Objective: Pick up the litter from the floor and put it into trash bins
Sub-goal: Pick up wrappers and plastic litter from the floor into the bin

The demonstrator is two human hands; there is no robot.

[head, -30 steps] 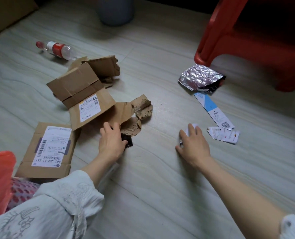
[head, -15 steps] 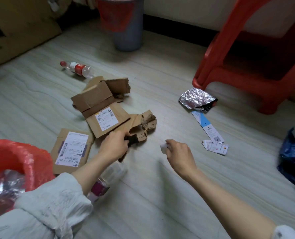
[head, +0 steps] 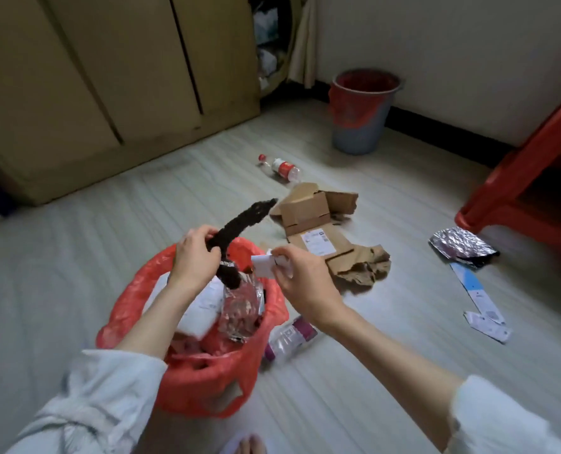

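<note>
- Fingers (head: 187, 239) of the left hand (head: 194, 260) are curling round a dark knitted strip (head: 239, 221), holding it over the red-lined bin (head: 203, 381) at lower centre.
- The right hand (head: 302, 280) is pinching a white paper scrap (head: 264, 265) just above the bin's rim.
- Torn cardboard (head: 318, 217), a plastic bottle (head: 280, 166) and a foil wrapper (head: 459, 245) are lying on the floor (head: 141, 208), centre to right.
- A grey bin (head: 361, 113) is standing at upper right.

two bins (head: 187, 381) (head: 364, 116), two bottles (head: 280, 166) (head: 289, 337), two hands (head: 195, 257) (head: 302, 278)
</note>
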